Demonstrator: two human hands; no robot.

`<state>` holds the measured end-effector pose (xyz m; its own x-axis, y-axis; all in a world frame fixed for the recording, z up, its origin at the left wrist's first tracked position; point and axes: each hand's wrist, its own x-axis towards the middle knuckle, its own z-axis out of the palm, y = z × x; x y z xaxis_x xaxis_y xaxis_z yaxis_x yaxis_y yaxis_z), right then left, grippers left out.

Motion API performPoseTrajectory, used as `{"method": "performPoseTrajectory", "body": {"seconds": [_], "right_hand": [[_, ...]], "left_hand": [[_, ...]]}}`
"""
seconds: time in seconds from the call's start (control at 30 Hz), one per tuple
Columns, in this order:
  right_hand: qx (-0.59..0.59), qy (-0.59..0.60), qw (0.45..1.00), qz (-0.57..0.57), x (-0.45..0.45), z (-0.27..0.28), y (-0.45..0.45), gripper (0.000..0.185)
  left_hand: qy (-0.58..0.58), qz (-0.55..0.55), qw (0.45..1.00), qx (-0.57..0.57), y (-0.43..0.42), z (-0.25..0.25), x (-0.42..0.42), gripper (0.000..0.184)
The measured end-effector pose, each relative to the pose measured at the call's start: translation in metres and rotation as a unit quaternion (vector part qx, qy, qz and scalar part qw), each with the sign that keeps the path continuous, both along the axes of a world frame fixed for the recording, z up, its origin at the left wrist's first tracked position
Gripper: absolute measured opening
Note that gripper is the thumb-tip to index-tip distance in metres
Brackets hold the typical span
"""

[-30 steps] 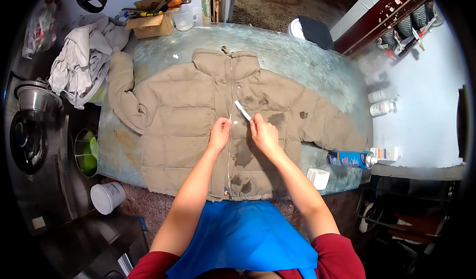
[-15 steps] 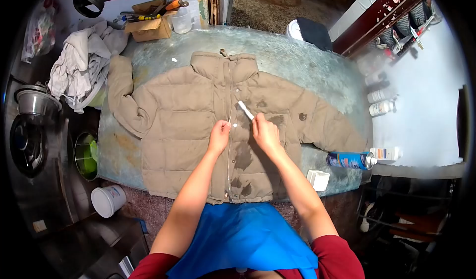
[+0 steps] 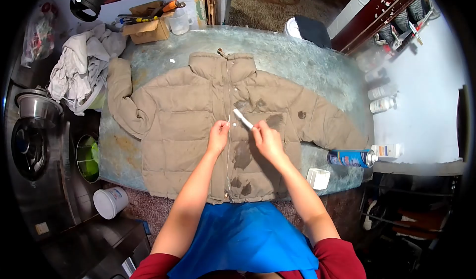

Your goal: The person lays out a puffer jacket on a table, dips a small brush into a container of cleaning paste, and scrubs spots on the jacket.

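A brown quilted puffer jacket (image 3: 176, 125) lies front up on the table, its collar away from me. Dark wet-looking patches mark its right half, and another spot shows on the right sleeve. My left hand (image 3: 217, 137) is closed, pinching the jacket's front edge beside the zipper (image 3: 228, 167). Between the fingers of my right hand (image 3: 267, 140) is a slim white brush (image 3: 242, 118), like a toothbrush. Its head points up and left, at the jacket front close to the zipper; whether the bristles touch the cloth I cannot tell.
On the right of the greenish table (image 3: 312, 65) are a blue spray can (image 3: 349, 158), a white box (image 3: 318, 179) and white bottles (image 3: 383, 105). A cardboard box of tools (image 3: 148, 31), a clear jug (image 3: 179, 22) and crumpled grey cloth (image 3: 77, 70) are at the left.
The brush head has come down the jacket toward me and slightly left, and my right hand has tilted with it. My left hand keeps its pinch near the zipper.
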<state>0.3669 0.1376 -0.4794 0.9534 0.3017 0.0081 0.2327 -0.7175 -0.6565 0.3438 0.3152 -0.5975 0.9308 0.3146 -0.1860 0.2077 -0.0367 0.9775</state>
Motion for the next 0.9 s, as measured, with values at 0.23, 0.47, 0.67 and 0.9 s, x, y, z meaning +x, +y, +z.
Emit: {"method": "performPoseTrajectory", "body": {"seconds": [0.23,0.47,0.67,0.9], "right_hand": [[-0.061,0.014,0.998,-0.026,0.001,-0.014,0.017,0.016],[-0.002,0.005,1.000,-0.026,0.003,-0.022,0.023,0.017],[-0.097,0.004,0.995,-0.015,0.004,-0.009,0.019,0.016],[-0.162,-0.042,0.986,-0.006,0.015,-0.009,0.001,0.014]], "left_hand": [[0.005,0.003,0.999,0.041,0.001,-0.004,0.003,0.017],[-0.011,0.004,0.998,0.065,-0.001,-0.007,0.003,0.014],[-0.005,0.003,0.998,0.063,-0.001,-0.010,0.002,0.014],[-0.014,0.006,0.998,0.069,-0.001,-0.008,0.002,0.015]]}}
